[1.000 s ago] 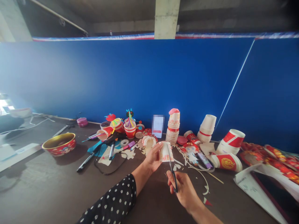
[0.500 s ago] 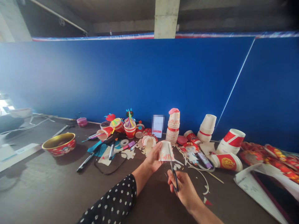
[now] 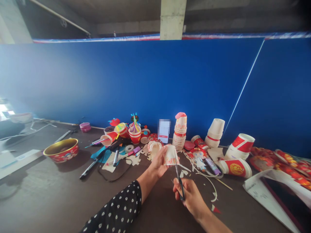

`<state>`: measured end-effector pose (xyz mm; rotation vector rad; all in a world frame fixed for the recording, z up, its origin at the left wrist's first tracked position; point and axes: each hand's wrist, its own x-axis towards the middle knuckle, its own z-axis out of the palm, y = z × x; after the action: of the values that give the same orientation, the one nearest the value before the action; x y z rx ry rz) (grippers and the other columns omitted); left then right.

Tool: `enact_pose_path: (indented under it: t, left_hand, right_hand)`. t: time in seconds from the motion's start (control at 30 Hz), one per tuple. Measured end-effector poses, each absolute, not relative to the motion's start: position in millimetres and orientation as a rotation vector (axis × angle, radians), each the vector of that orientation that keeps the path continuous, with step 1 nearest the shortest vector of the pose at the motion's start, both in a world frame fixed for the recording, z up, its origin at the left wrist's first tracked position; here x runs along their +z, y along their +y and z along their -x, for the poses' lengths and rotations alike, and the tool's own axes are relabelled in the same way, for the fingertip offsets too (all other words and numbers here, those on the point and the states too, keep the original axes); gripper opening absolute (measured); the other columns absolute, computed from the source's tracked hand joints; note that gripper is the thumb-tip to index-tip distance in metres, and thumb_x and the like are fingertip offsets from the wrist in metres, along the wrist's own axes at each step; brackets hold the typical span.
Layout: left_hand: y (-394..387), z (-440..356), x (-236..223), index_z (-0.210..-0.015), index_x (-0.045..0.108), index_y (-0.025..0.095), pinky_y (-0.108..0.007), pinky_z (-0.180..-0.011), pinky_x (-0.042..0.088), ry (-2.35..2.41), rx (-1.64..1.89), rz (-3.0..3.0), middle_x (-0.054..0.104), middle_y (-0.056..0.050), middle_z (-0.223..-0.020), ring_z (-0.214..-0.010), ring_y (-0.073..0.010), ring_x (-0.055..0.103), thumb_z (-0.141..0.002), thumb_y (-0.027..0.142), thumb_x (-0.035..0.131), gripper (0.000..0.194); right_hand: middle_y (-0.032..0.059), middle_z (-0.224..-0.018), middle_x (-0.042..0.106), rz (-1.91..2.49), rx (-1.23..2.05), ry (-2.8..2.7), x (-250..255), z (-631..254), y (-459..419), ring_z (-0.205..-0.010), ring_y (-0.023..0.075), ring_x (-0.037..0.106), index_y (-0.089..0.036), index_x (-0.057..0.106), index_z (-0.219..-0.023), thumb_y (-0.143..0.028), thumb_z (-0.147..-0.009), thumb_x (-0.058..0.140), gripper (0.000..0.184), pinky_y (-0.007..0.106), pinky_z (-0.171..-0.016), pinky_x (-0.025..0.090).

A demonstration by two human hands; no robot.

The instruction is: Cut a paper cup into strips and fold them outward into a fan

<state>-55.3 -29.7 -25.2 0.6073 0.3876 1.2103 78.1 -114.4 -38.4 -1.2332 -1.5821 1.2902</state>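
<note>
We have our left hand (image 3: 158, 164) pinching a printed paper cup (image 3: 171, 155) in the air over the tabletop (image 3: 48, 197), our right hand (image 3: 190, 196) closed around black-handled scissors (image 3: 180, 187) at the rim; squeeze harder, the cup buckles, and the blades could catch that left hand

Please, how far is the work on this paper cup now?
Done: paper scraps lie on the table, near a cut, fringed cup. In hand: the left hand holds a paper cup, and the right hand holds scissors at its rim. Left: a stack of whole cups.
</note>
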Motion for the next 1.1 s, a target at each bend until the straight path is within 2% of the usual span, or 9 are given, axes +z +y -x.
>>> enact_pose_path:
  t: [0.27,0.53,0.77,1.1]
  left_hand:
    - [-27.5,59.9,-22.9,-0.103,0.057,0.010,-0.031,-0.063,0.048,0.446,1.250,-0.565,0.065,-0.011,-0.085,-0.071,-0.0219,0.064,-0.080,0.039,0.053,0.037]
    - [-28.9,59.1,-22.8,-0.117,0.048,0.015,-0.037,-0.066,0.049,0.427,1.257,-0.580,0.064,-0.010,-0.086,-0.071,-0.0241,0.064,-0.078,0.034,0.057,0.044]
    - [-34.0,57.7,-15.8,-0.122,0.042,0.015,-0.037,-0.067,0.049,0.427,1.249,-0.591,0.063,-0.009,-0.084,-0.069,-0.0221,0.063,-0.078,0.033,0.058,0.051]
    - [-34.3,56.9,-16.1,-0.122,0.044,0.016,-0.036,-0.069,0.049,0.424,1.266,-0.587,0.063,-0.008,-0.085,-0.070,-0.0205,0.062,-0.076,0.033,0.061,0.052]
  right_hand:
    - [-0.0015,-0.049,0.048,1.217,1.222,-1.750,-37.3,-76.7,-117.3,-0.044,0.0070,0.038,-0.015,0.048,-0.058,-0.065,-0.075,0.044,0.053,0.020,-0.043,0.026]
    - [-0.0015,-0.048,0.047,1.260,1.163,-1.765,-34.7,-75.4,-119.5,-0.045,0.0080,0.039,-0.016,0.046,-0.056,-0.065,-0.075,0.043,0.052,0.020,-0.044,0.028]
    - [-0.0029,-0.049,0.043,1.291,1.108,-1.779,-35.3,-74.1,-119.5,-0.046,0.0075,0.035,-0.018,0.041,-0.055,-0.064,-0.076,0.043,0.050,0.020,-0.044,0.026]
    - [-0.0035,-0.049,0.038,1.338,1.000,-1.818,-35.1,-73.8,-120.0,-0.046,0.0085,0.032,-0.019,0.038,-0.053,-0.064,-0.075,0.042,0.050,0.022,-0.044,0.023]
